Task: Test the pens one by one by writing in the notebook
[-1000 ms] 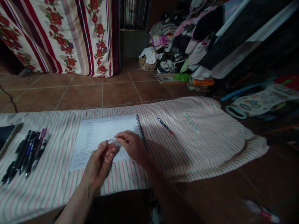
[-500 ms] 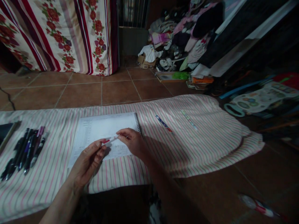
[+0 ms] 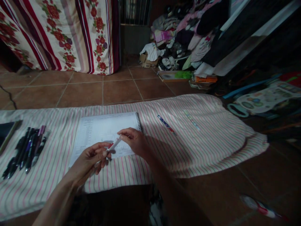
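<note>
A white pen with a red part (image 3: 114, 144) is held between both hands over a spiral notebook (image 3: 101, 130). My right hand (image 3: 134, 142) pinches its upper end. My left hand (image 3: 90, 160) is closed round its lower end, fingers curled. The notebook lies open on a pink-striped cloth (image 3: 199, 141) spread on the tiled floor. Its page carries faint printed rows.
Several dark pens (image 3: 25, 150) lie in a row at the left of the cloth, beside a dark flat object (image 3: 6, 131). Two more pens (image 3: 166, 123) (image 3: 192, 120) rest to the right. A floral curtain (image 3: 58, 34) and a heap of clothes (image 3: 183, 40) stand behind.
My left hand has slid down and left along the pen, away from my right hand, exposing the pen's red part. The right hand has barely moved.
</note>
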Tool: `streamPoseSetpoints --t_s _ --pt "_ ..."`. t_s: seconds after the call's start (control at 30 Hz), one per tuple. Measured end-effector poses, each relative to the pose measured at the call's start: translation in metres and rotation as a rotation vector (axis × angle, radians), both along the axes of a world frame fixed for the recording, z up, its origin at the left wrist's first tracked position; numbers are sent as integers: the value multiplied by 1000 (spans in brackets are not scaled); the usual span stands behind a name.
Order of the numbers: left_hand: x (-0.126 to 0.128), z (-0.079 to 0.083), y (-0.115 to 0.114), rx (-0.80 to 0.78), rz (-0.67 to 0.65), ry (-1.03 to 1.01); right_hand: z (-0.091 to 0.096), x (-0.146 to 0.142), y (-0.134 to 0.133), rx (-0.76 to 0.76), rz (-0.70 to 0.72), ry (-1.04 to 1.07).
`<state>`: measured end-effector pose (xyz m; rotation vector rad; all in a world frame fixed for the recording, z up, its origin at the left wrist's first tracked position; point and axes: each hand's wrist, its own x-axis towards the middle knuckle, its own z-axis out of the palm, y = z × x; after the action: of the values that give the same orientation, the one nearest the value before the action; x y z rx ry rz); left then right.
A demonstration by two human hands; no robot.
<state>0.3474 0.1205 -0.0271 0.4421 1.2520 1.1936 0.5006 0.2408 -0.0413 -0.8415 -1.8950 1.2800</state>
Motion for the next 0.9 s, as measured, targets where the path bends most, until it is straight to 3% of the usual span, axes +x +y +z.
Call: streamPoseSetpoints --t_s 0.13,0.37,0.57,0.73,0.9 --pt "4 -8 0 21 60 61 -3 4 5 -15 3 18" --pt "6 -4 3 -11 130 275 -16 23 29 17 -311 -70" --pt "1 -12 1 -20 155 456 -19 22 30 40 -291 -90" --pt "-1 -15 2 81 109 855 -18 17 27 53 -284 -156" --pt "-4 -12 2 109 -48 1237 -15 11 22 137 -241 -198"
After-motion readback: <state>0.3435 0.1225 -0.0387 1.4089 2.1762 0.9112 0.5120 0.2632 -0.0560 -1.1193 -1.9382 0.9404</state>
